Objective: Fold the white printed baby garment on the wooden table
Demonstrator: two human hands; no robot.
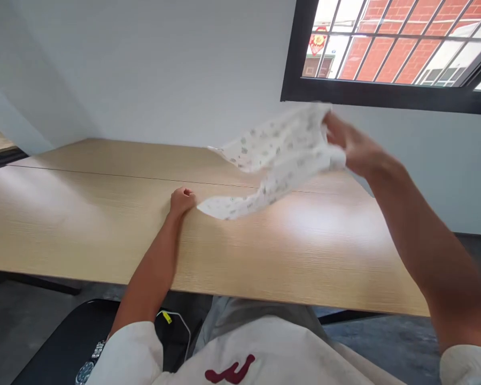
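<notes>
A white cloth [282, 152] with a small grey-green print hangs in the air over the table, gripped at its right end by my right hand [353, 143]. That hand is raised and slightly blurred, its fingers closed on the fabric. The cloth trails off to the left in two long flaps, one above the other. Curled into a loose fist, my left hand [183, 200] rests on the tabletop. The tip of the lower flap is just right of it; I see nothing in that fist.
The pale wooden table [84, 224] runs across the view, with a thin seam along it. Behind it rises a white wall [164, 69] with a barred window [385, 91]. A black chair [68, 342] stands at the lower left, near a white cable [184, 326] with a yellow tag.
</notes>
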